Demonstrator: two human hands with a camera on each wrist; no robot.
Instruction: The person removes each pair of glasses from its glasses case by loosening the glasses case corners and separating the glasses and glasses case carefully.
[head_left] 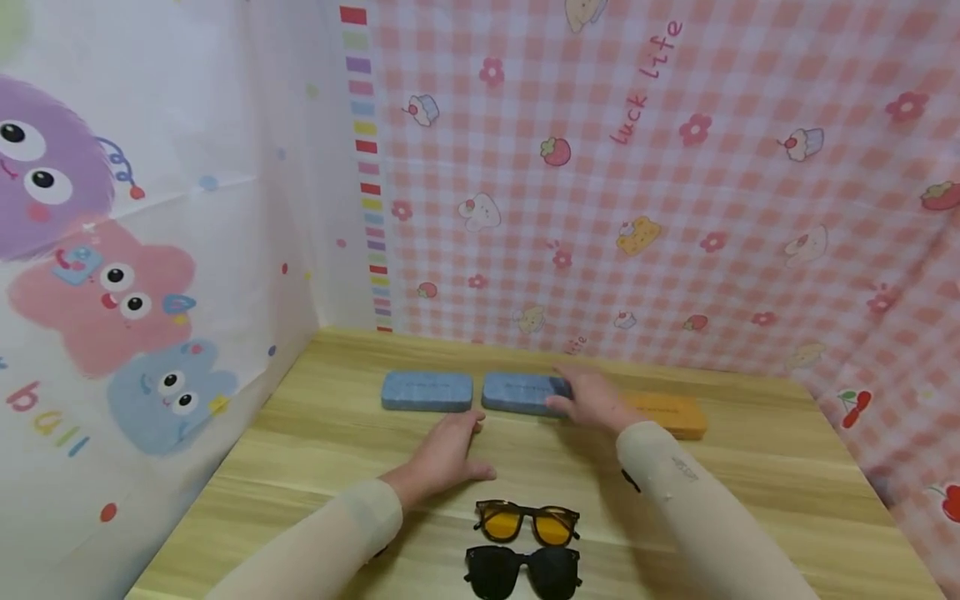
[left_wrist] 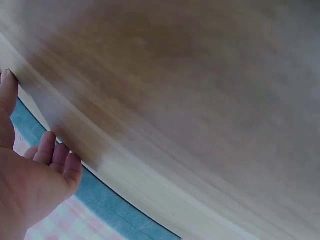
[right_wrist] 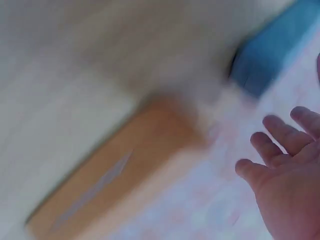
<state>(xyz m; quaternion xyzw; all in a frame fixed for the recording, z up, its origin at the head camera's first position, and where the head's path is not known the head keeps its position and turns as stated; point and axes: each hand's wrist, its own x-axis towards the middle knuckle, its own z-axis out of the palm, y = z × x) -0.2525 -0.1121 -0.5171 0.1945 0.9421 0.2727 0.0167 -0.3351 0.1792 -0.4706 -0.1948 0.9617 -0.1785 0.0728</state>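
Note:
Two blue oblong cases, a left one point(head_left: 427, 392) and a middle one point(head_left: 517, 393), lie in a row toward the back of the table. My right hand point(head_left: 592, 400) reaches over the right end of the middle case, thumb and fingers spread apart. In the right wrist view its fingers point(right_wrist: 295, 137) are loosely bent with nothing between them. An orange case point(head_left: 675, 415) sits to the right, partly hidden by that hand and forearm. My left hand point(head_left: 442, 454) is held just in front of the left blue case, thumb apart from the fingers, holding nothing.
Glasses with yellow lenses point(head_left: 501, 525) lie on the wooden table point(head_left: 337, 450) near its front. Closer in are dark sunglasses point(head_left: 497, 571), cut off by the lower frame edge. A pink checked cloth point(head_left: 675, 192) hangs behind the table, a white printed one point(head_left: 247, 250) at left.

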